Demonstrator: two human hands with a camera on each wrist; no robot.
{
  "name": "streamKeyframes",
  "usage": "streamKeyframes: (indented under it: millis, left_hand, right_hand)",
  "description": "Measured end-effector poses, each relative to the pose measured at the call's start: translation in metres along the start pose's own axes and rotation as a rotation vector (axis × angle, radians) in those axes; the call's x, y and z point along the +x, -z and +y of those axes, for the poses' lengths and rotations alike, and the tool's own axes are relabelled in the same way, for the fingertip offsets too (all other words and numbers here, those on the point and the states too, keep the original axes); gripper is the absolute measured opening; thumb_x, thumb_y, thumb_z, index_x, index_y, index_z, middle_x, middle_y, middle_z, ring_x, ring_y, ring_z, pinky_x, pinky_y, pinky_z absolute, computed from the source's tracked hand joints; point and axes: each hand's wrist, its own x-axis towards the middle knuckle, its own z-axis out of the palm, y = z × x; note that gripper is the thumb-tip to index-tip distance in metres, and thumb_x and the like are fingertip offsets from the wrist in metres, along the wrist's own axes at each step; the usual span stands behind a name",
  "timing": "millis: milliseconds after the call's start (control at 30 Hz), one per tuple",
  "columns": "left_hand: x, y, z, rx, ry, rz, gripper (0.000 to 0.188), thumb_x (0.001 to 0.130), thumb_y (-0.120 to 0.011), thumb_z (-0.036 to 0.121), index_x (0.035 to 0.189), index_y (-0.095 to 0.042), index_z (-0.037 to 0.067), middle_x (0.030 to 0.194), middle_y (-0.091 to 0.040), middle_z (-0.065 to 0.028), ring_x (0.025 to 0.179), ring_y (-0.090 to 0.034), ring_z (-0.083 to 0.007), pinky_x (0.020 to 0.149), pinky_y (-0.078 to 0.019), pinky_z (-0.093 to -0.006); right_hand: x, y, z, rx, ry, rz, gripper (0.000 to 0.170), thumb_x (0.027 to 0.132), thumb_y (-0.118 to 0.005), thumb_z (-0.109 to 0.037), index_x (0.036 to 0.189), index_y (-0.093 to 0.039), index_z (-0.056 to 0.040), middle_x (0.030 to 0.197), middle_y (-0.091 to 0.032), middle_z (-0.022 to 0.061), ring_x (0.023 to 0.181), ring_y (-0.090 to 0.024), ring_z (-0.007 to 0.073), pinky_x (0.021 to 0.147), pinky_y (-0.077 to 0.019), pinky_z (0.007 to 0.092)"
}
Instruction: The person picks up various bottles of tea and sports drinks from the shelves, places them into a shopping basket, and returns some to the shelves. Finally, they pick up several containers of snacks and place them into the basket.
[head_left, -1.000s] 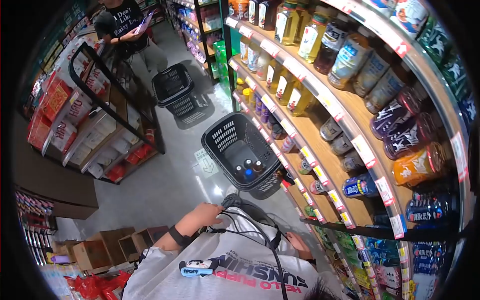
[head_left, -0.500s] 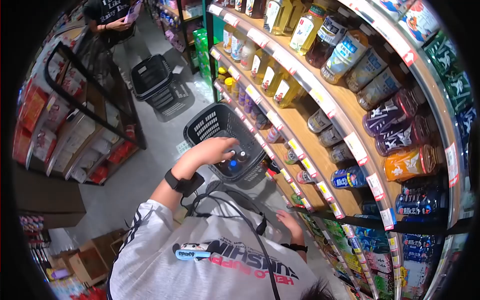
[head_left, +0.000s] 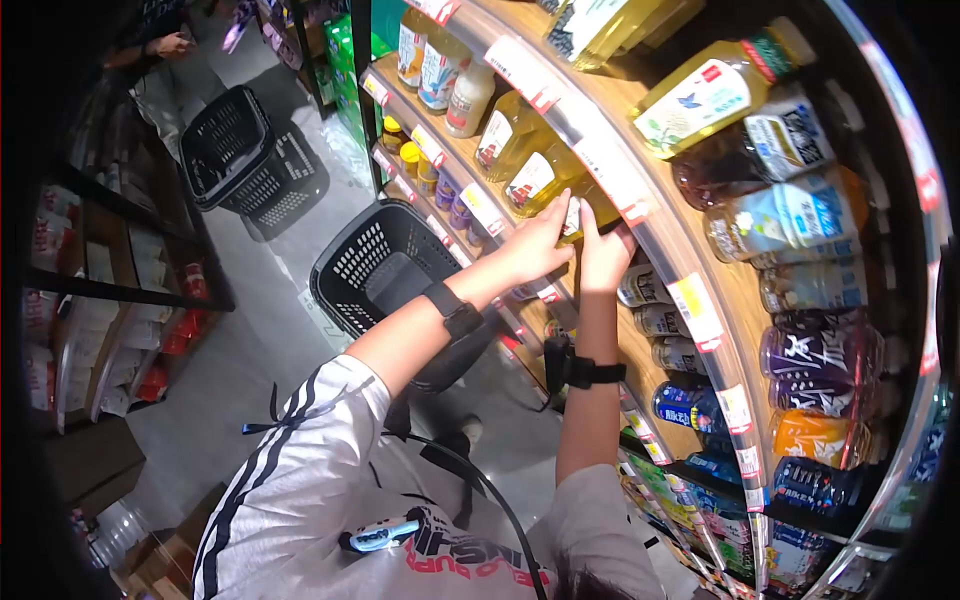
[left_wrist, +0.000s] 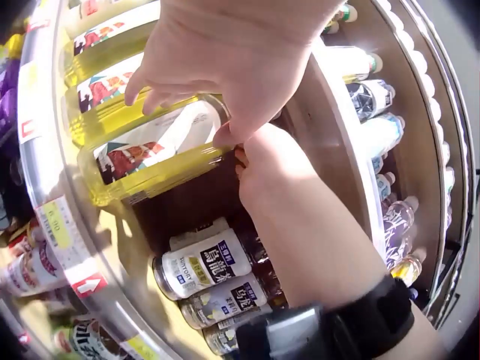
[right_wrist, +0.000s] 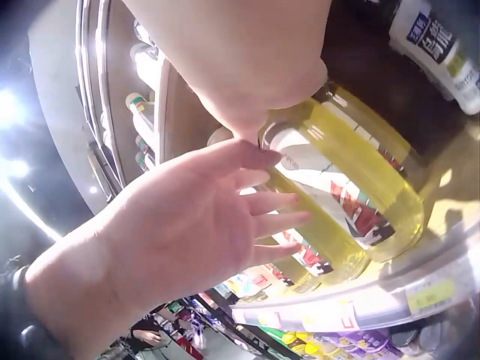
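A bottle of yellow drink (left_wrist: 161, 161) lies tilted on the shelf beside similar bottles (head_left: 535, 180). My left hand (head_left: 535, 245) is over these bottles, fingers spread and mostly straight, its thumb tip by the neck end of the nearest one. From the other side my right hand (head_left: 605, 262) reaches in at that neck end. Curled right fingertips (left_wrist: 240, 161) show beside the neck, and the rest of its grip is hidden. In the right wrist view, the left hand's fingers (right_wrist: 274, 225) lie across the bottles, next to the right hand (right_wrist: 255, 67).
White-labelled tea bottles (left_wrist: 199, 266) stand beside the yellow ones. A shelf edge with price tags (head_left: 575, 130) runs above my hands. A black basket (head_left: 335, 270) is on the floor below my left arm, and another basket (head_left: 225, 150) farther back. A person's hand (head_left: 172, 45) shows behind.
Both hands have moved from near my body to the yellow bottles on the shelf. My left hand passed over the near basket, and the view has turned toward the shelf.
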Motion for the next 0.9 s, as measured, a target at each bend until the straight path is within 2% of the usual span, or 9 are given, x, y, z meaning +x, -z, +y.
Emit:
streamKeyframes:
  millis: [100,200,267,333,367,400,600,767,900]
  left_hand:
    - [0.000,-0.010,-0.025,-0.131,-0.011,0.022,0.082,0.074,-0.058,0.015,0.138,-0.012,-0.008,0.139,-0.026,-0.0298,0.128,-0.032,-0.0351,0.105,-0.0273,-0.0329]
    - [-0.006,-0.009,-0.026,-0.132,-0.014,-0.006,0.086,0.069,-0.064,0.013,0.138,-0.016,-0.006,0.139,-0.026,-0.0280,0.131,-0.027,-0.0361,0.107,-0.0248,-0.0357]
    - [-0.014,-0.007,-0.027,-0.153,-0.042,0.042,0.086,0.065,-0.067,0.009,0.138,-0.022,0.000,0.136,-0.032,-0.0246,0.128,-0.030,-0.0354,0.105,-0.0285,-0.0365]
    - [-0.019,-0.005,-0.030,-0.151,-0.097,0.052,0.086,0.064,-0.068,0.007,0.138,-0.025,0.003,0.133,-0.035,-0.0227,0.126,-0.033,-0.0352,0.103,-0.0305,-0.0368]
    - [-0.020,-0.001,-0.027,-0.194,-0.087,-0.029,0.087,0.062,-0.070,0.007,0.138,-0.028,0.008,0.131,-0.038,-0.0188,0.123,-0.036,-0.0344,0.101,-0.0330,-0.0382]
    - [-0.023,-0.006,-0.029,-0.128,-0.137,0.008,0.088,0.061,-0.071,0.008,0.138,-0.029,0.009,0.131,-0.038,-0.0179,0.123,-0.037,-0.0342,0.101,-0.0331,-0.0385]
    - [-0.052,-0.035,-0.011,0.113,-0.233,0.154,0.085,0.058,-0.075,0.013,0.134,-0.038,0.020,0.135,-0.038,-0.0083,0.122,-0.036,-0.0349,0.101,-0.0307,-0.0472]
    - [-0.109,-0.015,0.013,0.087,-0.401,0.144,0.071,0.062,-0.072,0.018,0.126,-0.045,0.036,0.135,-0.039,-0.0011,0.128,-0.031,-0.0323,0.102,-0.0265,-0.0513]
    - [-0.158,-0.006,-0.045,0.128,-0.178,-0.071,0.074,0.061,-0.071,0.023,0.129,-0.044,0.023,0.127,-0.046,-0.0028,0.123,-0.038,-0.0282,0.102,-0.0296,-0.0446]
  right_hand:
    - [0.002,-0.021,-0.013,-0.213,0.172,0.252,0.076,0.071,-0.075,-0.032,0.125,-0.038,0.0067,0.121,-0.047,0.0265,0.116,-0.043,0.0369,0.099,-0.0311,0.0416]
    - [-0.006,-0.020,-0.025,0.603,0.061,0.274,0.057,0.065,-0.081,-0.022,0.107,-0.055,0.0047,0.113,-0.055,0.0210,0.104,-0.054,0.0277,0.091,-0.0406,0.0412]
    - [-0.015,-0.002,-0.028,0.382,-0.071,0.169,0.064,0.058,-0.085,-0.016,0.110,-0.053,0.0056,0.106,-0.058,0.0167,0.103,-0.052,0.0234,0.088,-0.0420,0.0345]
    - [-0.043,0.010,-0.010,-0.431,0.164,0.370,0.070,0.052,-0.088,-0.017,0.109,-0.054,0.0054,0.107,-0.057,0.0158,0.103,-0.053,0.0210,0.086,-0.0433,0.0333]
    - [-0.046,0.019,-0.009,-0.344,0.068,0.297,0.077,0.048,-0.089,-0.019,0.111,-0.052,0.0057,0.109,-0.056,0.0154,0.104,-0.053,0.0204,0.084,-0.0443,0.0327]
    - [-0.055,0.024,-0.002,0.236,-0.228,0.174,0.071,0.055,-0.084,-0.010,0.115,-0.050,0.0062,0.111,-0.055,0.0169,0.105,-0.053,0.0208,0.085,-0.0442,0.0320]
    - [-0.091,0.058,0.003,0.108,0.169,0.049,0.066,0.062,-0.074,0.006,0.122,-0.044,0.0030,0.120,-0.050,0.0181,0.109,-0.050,0.0264,0.092,-0.0438,0.0380]
    - [-0.156,0.090,-0.028,0.305,0.073,-0.001,0.067,0.076,-0.069,-0.030,0.126,-0.036,-0.0032,0.126,-0.041,0.0261,0.114,-0.046,0.0368,0.089,-0.0471,0.0458]
    - [-0.214,0.060,0.001,0.424,-0.300,-0.293,0.085,0.067,-0.075,-0.045,0.129,-0.033,-0.0055,0.134,-0.034,0.0239,0.120,-0.041,0.0352,0.096,-0.0397,0.0482]
